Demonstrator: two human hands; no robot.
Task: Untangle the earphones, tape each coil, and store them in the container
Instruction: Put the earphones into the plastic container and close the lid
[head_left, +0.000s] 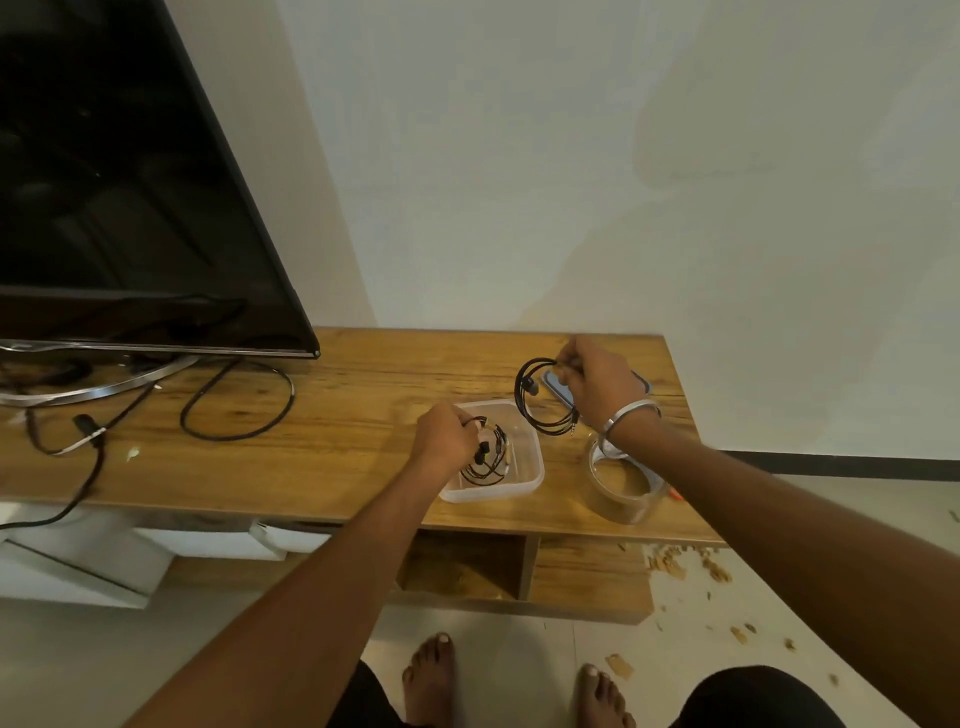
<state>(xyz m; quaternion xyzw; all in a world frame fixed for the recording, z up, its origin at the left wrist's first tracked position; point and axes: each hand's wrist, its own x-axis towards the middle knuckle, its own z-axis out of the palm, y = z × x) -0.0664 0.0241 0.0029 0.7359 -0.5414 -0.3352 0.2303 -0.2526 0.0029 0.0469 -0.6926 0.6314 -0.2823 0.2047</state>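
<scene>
My left hand holds a coiled black earphone down inside the clear plastic container on the wooden stand. My right hand pinches the top of a second black earphone coil, which hangs in the air just behind and right of the container, its plug at the lower right. A roll of clear tape stands under my right wrist, near the stand's front edge.
A phone lies behind the hanging coil, partly hidden by my right hand. A TV and its loose black cables fill the left of the wooden stand. Debris litters the floor at the right.
</scene>
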